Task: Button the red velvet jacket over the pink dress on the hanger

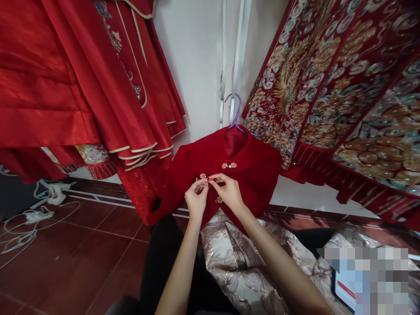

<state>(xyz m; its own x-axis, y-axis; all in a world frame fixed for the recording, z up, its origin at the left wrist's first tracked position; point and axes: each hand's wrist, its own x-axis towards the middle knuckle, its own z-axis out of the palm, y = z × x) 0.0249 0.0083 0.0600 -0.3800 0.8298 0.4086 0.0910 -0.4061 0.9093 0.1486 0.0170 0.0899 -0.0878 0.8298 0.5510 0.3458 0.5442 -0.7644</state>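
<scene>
A dark red jacket [259, 175] hangs in front of me from a purple hanger [236, 114]. One ornate gold fastener [229, 166] joins its front below the collar. My left hand [197, 197] is closed in a pinch at the jacket front, just beneath a flower-shaped gold ornament [203, 176]. Pinched as well, my right hand [228, 190] meets the left at the fingertips. What lies between the fingers is too small to make out. Another gold ornament [218, 200] shows below, beside my right wrist.
Red garments [131, 87] hang at the left, and embroidered ones [315, 96] at the right. Silvery patterned fabric [243, 262] lies across my lap. A phone [343, 288] is at the lower right, partly blurred out. White cables [29, 223] lie on the tiled floor [85, 249].
</scene>
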